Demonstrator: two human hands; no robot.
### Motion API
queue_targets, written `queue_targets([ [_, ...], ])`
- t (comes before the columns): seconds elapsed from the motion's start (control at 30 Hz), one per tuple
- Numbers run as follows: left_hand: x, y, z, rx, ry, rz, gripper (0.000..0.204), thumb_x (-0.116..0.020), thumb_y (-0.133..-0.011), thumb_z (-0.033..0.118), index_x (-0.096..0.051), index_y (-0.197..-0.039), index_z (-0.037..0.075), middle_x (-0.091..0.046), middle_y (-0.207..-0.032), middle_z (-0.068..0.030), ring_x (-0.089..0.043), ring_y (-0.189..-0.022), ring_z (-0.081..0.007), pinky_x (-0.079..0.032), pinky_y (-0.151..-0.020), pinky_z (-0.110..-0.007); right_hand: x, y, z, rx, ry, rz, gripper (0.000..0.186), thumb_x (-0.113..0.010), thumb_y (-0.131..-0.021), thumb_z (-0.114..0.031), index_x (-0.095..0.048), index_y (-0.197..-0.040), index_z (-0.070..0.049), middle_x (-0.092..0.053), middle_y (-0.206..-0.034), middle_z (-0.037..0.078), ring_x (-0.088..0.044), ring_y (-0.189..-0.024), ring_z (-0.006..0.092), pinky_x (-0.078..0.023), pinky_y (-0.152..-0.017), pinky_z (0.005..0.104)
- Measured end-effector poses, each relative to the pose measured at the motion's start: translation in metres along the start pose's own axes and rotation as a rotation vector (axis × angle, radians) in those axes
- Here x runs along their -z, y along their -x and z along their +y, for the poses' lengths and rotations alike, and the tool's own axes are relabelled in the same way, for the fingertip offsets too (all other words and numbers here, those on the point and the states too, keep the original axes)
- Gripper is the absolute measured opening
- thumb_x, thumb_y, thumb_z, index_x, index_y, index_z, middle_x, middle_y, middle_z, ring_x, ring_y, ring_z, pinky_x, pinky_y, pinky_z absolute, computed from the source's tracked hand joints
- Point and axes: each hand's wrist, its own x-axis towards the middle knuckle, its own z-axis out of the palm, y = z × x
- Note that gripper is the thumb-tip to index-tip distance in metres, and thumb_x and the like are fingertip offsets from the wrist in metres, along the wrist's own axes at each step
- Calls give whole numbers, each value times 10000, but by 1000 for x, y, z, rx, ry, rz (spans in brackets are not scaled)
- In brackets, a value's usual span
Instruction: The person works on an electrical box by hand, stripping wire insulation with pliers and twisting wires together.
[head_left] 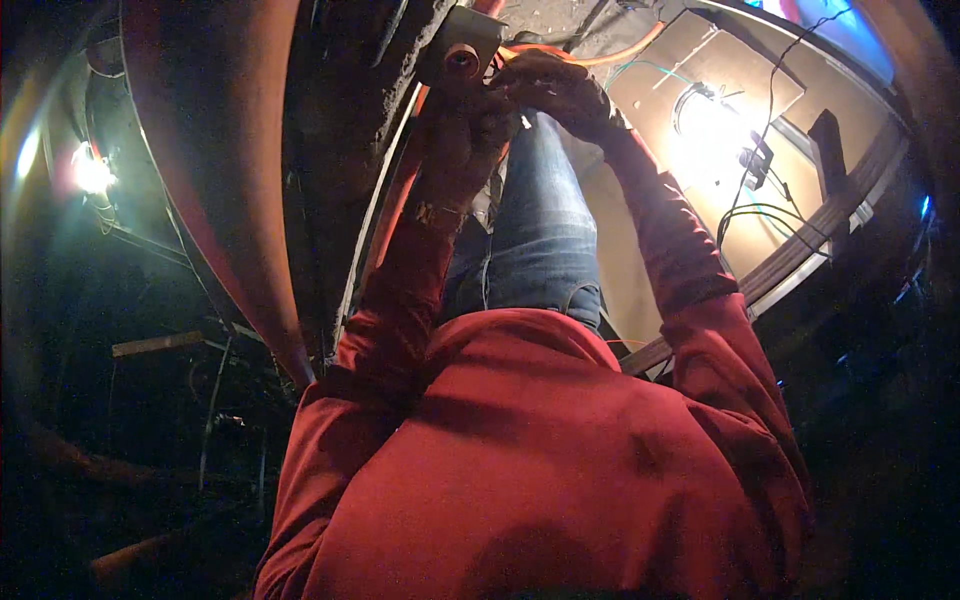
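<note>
Head view, far centre: a person's left hand (468, 132) and right hand (562, 90) are resting close together, curled narrow, seemingly for steadiness, beside a dark, boxy, round-holed housing (458, 40) and a curved orange plastic-looking cable (622, 56); what they are holding, nobody can tell.

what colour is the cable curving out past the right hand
The cable is orange; the head view shows it best.

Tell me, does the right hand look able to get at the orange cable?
Likely yes: the right hand is close beside the orange cable, with nothing visibly between them, though whether they touch is unclear.
</note>
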Motion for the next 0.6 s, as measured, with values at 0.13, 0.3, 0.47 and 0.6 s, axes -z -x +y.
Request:
queue_targets([
  [0.13, -15, 4, -18, -20, -11, 29, 122, -698, -943, 176, -719, -998, 70, -666, -834, -66, -626, -725, -203, -522, -679, -349, 1, -3, -5, 236, 209, 35, 198, -723, -951, -57, -720, -1148, -68, -691, -1148, 93, -670, -1098, 229, -531, -965, 371],
  [0.3, -22, 7, -23, 246, 323, 18, 153, -698, -960, 203, -701, -1051, 79, -681, -884, -35, -658, -751, -188, -532, -658, -319, -8, 1, -10, 248, 312, 97, 159, -733, -921, -25, -699, -1076, -45, -671, -1096, 113, -661, -1065, 281, -523, -936, 384],
  [0.47, -17, 1, -10, 389, 852, 83, 61, -612, -1016, 181, -643, -1038, 133, -639, -886, -1, -618, -730, -127, -531, -639, -314, -19, 6, -24, 311, 601, 228, 169, -699, -910, 20, -674, -1076, -3, -633, -1039, 144, -630, -932, 314, -503, -836, 392],
  [0.6, -22, -1, 11, 86, 140, 317, 102, -571, -1033, 191, -636, -964, 154, -622, -870, -3, -610, -769, -124, -539, -665, -334, -24, 11, -49, 256, 653, 282, 73, -698, -910, -52, -665, -968, -23, -581, -952, 134, -589, -898, 328, -474, -805, 418],
])
